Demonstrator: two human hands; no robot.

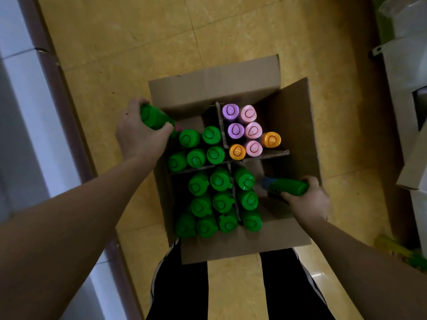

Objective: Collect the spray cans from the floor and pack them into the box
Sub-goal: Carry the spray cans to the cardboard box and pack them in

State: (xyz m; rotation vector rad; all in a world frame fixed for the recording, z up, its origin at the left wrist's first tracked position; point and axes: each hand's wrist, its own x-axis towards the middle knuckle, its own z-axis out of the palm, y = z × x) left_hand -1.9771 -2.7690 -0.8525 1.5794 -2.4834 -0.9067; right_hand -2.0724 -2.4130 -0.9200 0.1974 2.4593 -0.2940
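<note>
An open cardboard box [215, 84] stands on the yellow floor between my legs, split into four cells by cardboard dividers [265, 154]. Several green-capped spray cans [221, 180] stand upright in the near and left cells. Purple, pink and orange-capped cans [253, 130] fill the far right cell. My left hand [138, 135] grips a green-capped can [154, 116], tilted over the box's far left cell. My right hand [309, 199] holds another green-capped can [286, 185], lying nearly level over the near right cell.
A wall and skirting run along the left [46, 112]. White cartons [406, 72] stand at the right edge. Something green and yellow [402, 250] lies on the floor at the lower right. Bare yellow tiles [138, 42] stretch beyond the box.
</note>
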